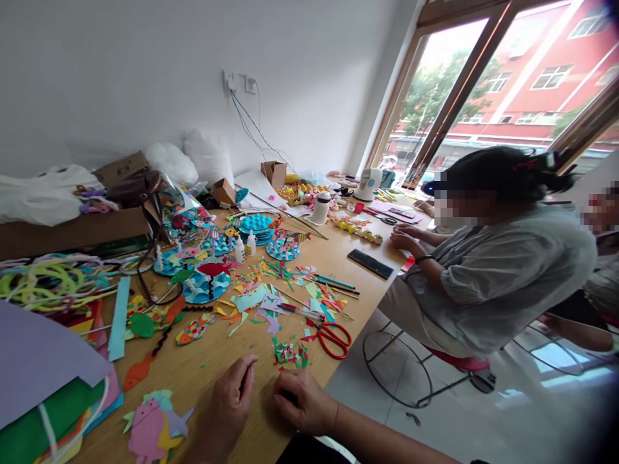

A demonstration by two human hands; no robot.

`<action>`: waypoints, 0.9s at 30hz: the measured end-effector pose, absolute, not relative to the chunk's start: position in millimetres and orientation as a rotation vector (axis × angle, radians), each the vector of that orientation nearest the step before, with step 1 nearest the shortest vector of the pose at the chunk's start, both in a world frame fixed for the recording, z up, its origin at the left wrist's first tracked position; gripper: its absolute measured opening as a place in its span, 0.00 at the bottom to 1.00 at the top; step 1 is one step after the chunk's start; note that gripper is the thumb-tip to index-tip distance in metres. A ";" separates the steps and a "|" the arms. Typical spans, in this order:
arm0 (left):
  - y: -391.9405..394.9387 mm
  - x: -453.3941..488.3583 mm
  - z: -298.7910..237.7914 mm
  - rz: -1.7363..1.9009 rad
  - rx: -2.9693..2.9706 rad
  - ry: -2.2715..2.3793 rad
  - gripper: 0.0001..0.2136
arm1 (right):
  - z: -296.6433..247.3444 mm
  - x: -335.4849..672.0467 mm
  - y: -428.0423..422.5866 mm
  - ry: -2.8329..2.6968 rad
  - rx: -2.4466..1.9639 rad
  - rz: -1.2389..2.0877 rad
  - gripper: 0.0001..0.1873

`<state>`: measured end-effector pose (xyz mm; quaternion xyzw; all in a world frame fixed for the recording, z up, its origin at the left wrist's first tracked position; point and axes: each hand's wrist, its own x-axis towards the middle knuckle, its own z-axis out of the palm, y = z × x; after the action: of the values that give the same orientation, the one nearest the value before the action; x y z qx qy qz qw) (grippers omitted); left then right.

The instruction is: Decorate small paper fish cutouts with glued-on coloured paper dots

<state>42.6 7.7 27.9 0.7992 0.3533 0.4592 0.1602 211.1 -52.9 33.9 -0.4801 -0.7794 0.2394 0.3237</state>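
My left hand (229,403) rests on the wooden table (191,367) near its front edge, fingers curled in and nothing showing in them. Beside it, a short gap to the right, lies my right hand (304,401), also loosely closed with nothing visible in it. Just beyond my right hand is a small pile of green, red and white paper scraps (289,352). Red-handled scissors (333,339) lie to the right of that pile. Left of my left hand are paper fish cutouts (151,426) in pink, yellow and teal, and an orange paper fish (138,374).
Coloured paper sheets (48,361) and pipe cleaners (39,280) fill the left side. Blue egg-tray crafts (206,287), glue bottles (240,250), pencils (333,281) and a black phone (370,263) lie farther off. A co-worker (503,270) sits on a stool at the right.
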 end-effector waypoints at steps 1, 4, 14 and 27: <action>7.7 42.7 26.9 1.314 2.289 1.016 0.08 | 33.2 211.1 -52.8 -2.038 -1.252 0.625 0.05; 7.9 43.4 24.0 1.314 2.296 1.024 0.08 | 30.4 210.9 -52.3 -2.002 -1.237 0.611 0.04; 16.5 39.9 24.8 1.328 2.339 1.019 0.09 | 27.6 207.4 -50.6 -1.953 -1.262 0.612 0.04; 9.5 37.1 35.1 1.221 2.198 1.140 0.09 | 24.9 206.8 -51.1 -2.026 -1.294 0.600 0.07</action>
<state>37.1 9.5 35.1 0.7818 0.4054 0.4343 0.1894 206.8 -51.1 24.9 -0.4936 -0.7732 0.2288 0.3258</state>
